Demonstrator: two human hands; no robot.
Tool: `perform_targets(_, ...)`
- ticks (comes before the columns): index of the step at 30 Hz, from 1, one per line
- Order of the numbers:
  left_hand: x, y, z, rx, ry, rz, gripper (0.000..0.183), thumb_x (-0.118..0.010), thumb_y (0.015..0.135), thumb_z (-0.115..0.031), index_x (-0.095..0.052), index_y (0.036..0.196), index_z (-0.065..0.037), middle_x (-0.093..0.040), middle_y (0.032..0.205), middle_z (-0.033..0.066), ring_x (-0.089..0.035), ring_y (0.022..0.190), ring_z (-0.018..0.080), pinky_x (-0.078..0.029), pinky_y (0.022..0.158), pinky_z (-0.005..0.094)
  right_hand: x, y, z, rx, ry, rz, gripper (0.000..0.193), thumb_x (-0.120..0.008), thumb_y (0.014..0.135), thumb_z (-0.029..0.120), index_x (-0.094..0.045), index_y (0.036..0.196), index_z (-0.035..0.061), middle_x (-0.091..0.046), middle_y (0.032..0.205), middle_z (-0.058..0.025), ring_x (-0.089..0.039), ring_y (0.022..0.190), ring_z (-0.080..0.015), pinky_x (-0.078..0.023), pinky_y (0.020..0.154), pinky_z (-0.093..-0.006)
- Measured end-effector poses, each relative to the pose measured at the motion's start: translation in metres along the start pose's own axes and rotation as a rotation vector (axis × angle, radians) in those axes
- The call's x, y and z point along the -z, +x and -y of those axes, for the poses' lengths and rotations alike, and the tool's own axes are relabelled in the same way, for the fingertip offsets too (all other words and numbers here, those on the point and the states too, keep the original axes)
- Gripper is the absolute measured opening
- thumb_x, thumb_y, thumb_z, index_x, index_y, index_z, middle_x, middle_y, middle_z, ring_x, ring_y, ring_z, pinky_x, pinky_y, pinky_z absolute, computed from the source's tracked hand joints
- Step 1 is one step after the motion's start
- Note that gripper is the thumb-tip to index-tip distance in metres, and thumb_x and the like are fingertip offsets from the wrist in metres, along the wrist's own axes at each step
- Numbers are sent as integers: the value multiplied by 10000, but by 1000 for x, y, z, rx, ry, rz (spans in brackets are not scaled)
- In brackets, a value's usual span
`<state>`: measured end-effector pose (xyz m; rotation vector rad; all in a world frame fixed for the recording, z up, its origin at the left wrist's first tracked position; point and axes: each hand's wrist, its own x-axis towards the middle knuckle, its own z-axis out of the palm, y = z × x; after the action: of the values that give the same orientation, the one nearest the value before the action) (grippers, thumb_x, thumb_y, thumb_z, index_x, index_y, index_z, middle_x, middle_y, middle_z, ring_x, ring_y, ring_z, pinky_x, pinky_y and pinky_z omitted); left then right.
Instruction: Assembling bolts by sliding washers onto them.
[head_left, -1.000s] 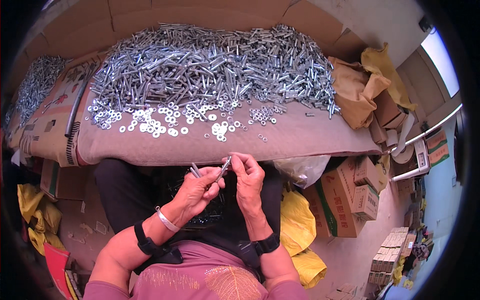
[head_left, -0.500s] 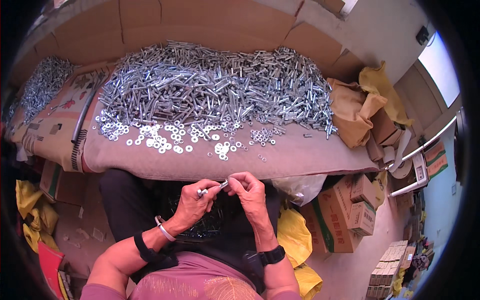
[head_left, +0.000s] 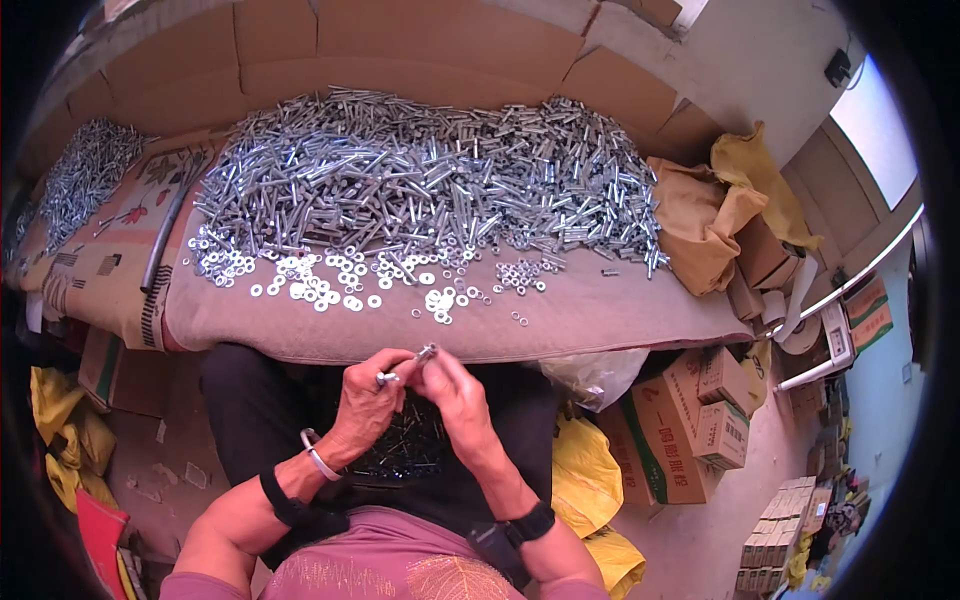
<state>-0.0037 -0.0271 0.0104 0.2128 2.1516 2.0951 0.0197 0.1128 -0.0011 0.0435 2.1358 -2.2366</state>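
My left hand (head_left: pixel 368 408) is closed around a silver metal bolt (head_left: pixel 386 379) whose end sticks out by the thumb. Close against it, my right hand (head_left: pixel 458 408) has its fingers drawn together, a little smeared by motion, on another short bolt (head_left: pixel 427 352). Where the fingers of both hands meet, the small parts are partly hidden. Both hands are above my lap, just in front of the cushioned bench (head_left: pixel 600 310). Below them, a dark container (head_left: pixel 400 460) with many small metal pieces rests between my legs.
A big heap of silver bolts and sleeves (head_left: pixel 420 170) covers the bench's back. Flat washers (head_left: pixel 310 285) and nuts (head_left: pixel 522 273) lie along its front. Cartons (head_left: pixel 670 430), yellow sacks (head_left: pixel 585 475) and a clear plastic bag (head_left: pixel 597 376) are at the right.
Both hands have shifted slightly to the left, the right one more. The right hand has turned, its fingers now higher against the left. The view has tilted a little.
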Motion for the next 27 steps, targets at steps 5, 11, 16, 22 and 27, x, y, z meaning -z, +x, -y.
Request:
perform_targets(5, 11, 1, 18, -66, 172, 95, 175, -568, 892, -110, -614, 978, 36, -596, 696, 29, -517, 549, 58, -407, 477, 227, 0, -31, 17, -15, -314, -52, 299, -619, 864, 179, -601, 1113, 15, -648, 1004, -132, -630, 896, -189, -480, 803, -301)
perform_targets(11, -3, -5, -1, 15, 72, 330, 172, -536, 831, 4, -616, 984, 18, -615, 720, 50, -560, 676, 93, -447, 572, 248, -6, -12, 23, 563, -600, -123, 141, -646, 800, 81, -643, 934, 36, -603, 789, -73, -561, 620, -197, -435, 606, -312)
perform_targets(16, -1, -3, -1, 266, -314, 440, 218, -557, 898, -83, -582, 1078, 37, -626, 825, 48, -596, 737, 89, -475, 621, 226, 3, -11, 30, -15, -71, -152, 136, -624, 863, 118, -636, 926, -2, -629, 757, -25, -569, 679, -80, -471, 607, -240)
perform_targets(22, 0, 2, -1, 378, -618, 253, 252, -548, 924, -123, -556, 1106, 52, -651, 906, 137, -626, 717, 130, -497, 610, 198, 22, 17, 29, 87, -230, -155, 171, -619, 876, 136, -640, 966, -8, -645, 825, -22, -584, 768, -70, -471, 693, -221)
perform_targets(27, -1, 10, 6, 401, -767, 93, 204, -583, 896, -88, -553, 1027, 67, -641, 823, 161, -599, 607, 124, -451, 502, 178, 22, 60, 35, 111, -356, -110, 203, -605, 876, 146, -643, 985, -21, -640, 796, -35, -573, 733, -83, -466, 651, -242)
